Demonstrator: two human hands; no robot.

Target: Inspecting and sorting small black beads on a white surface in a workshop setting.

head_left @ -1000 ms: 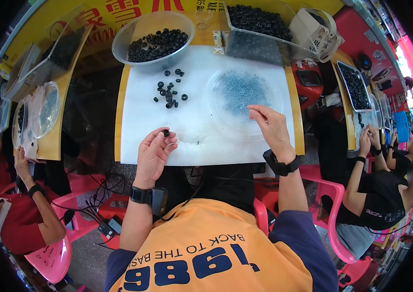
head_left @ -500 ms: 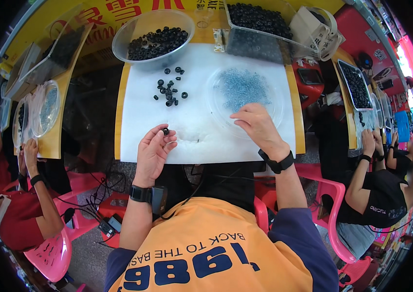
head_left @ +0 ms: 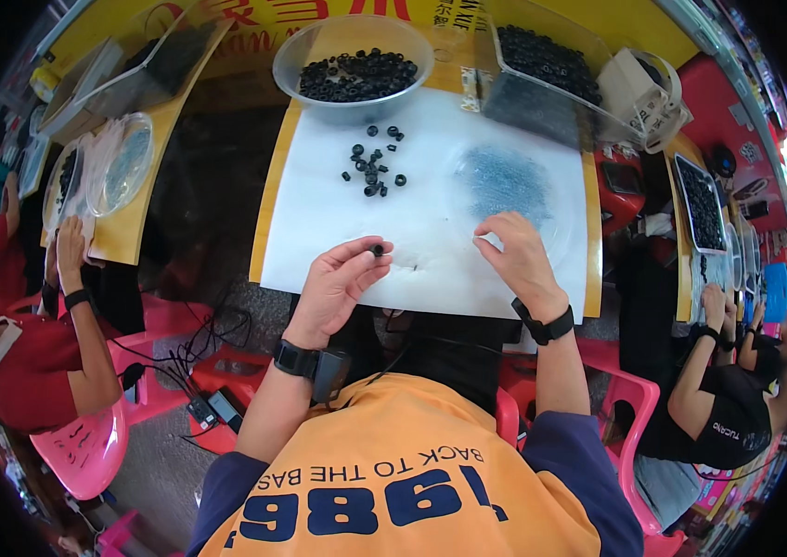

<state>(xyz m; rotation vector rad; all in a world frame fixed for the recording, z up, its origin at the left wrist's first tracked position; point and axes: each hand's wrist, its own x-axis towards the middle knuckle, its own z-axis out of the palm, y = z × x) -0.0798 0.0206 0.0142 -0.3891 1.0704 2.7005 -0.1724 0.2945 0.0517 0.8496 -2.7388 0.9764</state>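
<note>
Above the near part of the white sheet, my left hand (head_left: 342, 283) pinches a small black ring-shaped part (head_left: 377, 250) between thumb and fingertips. My right hand (head_left: 522, 265) is closed in a pinch at the near edge of a clear round tray (head_left: 556, 230). Whatever those fingertips hold, if anything, is too small to make out. Tiny pale blue pieces (head_left: 503, 181) are spread in that tray. Several loose black ring-shaped parts (head_left: 371, 174) lie on the sheet beyond my left hand. The two hands are apart, with a short gap between them.
A translucent bowl of black parts (head_left: 356, 79) stands at the table's far side. Beside it are a clear bin of black parts (head_left: 547, 70) and a light-coloured bag (head_left: 639, 93). People work at tables left (head_left: 41, 371) and right (head_left: 718, 399). Cables (head_left: 199, 339) run at lower left.
The view has shifted, so the table appears further right. My right hand has come a little nearer to my left, which still holds the black part.
</note>
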